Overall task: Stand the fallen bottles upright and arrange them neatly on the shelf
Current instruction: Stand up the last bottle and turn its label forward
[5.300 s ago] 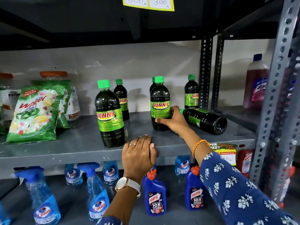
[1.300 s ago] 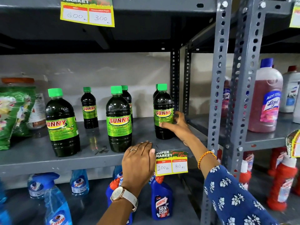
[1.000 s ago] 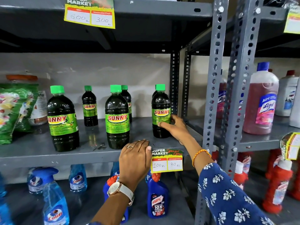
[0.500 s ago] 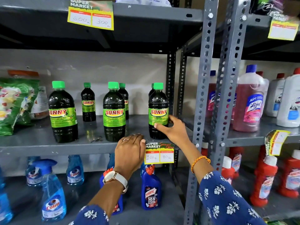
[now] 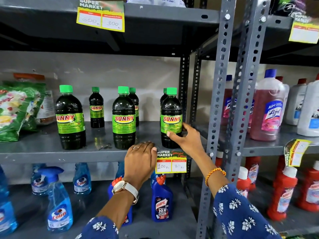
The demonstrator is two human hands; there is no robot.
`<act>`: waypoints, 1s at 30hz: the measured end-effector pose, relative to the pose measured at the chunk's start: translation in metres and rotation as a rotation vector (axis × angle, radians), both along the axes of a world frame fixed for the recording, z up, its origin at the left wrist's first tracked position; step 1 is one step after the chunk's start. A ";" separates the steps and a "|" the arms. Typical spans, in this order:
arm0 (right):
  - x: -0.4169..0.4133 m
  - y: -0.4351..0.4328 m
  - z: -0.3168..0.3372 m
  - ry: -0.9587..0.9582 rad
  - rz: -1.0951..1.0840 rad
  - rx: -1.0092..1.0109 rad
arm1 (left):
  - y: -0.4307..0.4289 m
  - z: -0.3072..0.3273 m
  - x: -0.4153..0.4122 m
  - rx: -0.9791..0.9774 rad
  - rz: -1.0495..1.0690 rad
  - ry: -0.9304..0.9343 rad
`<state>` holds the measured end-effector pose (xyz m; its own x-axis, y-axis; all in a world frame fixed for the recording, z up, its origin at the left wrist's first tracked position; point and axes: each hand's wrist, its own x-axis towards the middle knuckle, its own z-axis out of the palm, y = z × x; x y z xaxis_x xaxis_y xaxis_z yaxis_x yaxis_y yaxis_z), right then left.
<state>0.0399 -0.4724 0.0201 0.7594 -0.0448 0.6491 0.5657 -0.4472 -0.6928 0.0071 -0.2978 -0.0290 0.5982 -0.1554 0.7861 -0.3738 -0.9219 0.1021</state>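
Several dark Sunny bottles with green caps stand upright on the grey middle shelf [image 5: 43, 149]. The front row holds a left bottle [image 5: 69, 118], a middle bottle [image 5: 124, 118] and a right bottle [image 5: 170, 116]. Smaller-looking ones stand behind: one at the back left [image 5: 96, 107], one partly hidden [image 5: 135, 102], and one mostly hidden behind the right bottle. My right hand [image 5: 187, 138] wraps the lower part of the right front bottle, thumb in front and fingers on its right side. My left hand [image 5: 140, 161] lies on the shelf's front edge, holding nothing.
A green detergent pouch [image 5: 15, 109] leans at the shelf's left. Grey perforated uprights [image 5: 219, 83] stand just right of the held bottle. A price tag [image 5: 170, 163] hangs on the shelf lip. Blue spray bottles [image 5: 58, 204] and Harpic bottles [image 5: 162, 202] fill the lower shelf; pink Lizol bottles [image 5: 269, 109] stand at the right.
Five seconds ago one bottle lay on its side at the right; now every bottle stands. My right hand stays on the right front bottle and my left on the shelf edge.
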 end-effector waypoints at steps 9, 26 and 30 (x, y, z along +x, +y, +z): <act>0.001 0.000 0.001 0.006 -0.043 -0.047 | 0.002 -0.001 0.002 -0.029 -0.040 -0.029; -0.017 0.170 0.031 -0.138 0.135 0.201 | 0.231 0.036 -0.011 -0.628 0.078 -0.200; 0.004 0.169 0.010 0.004 0.186 0.123 | 0.245 0.041 0.006 -0.540 0.089 0.250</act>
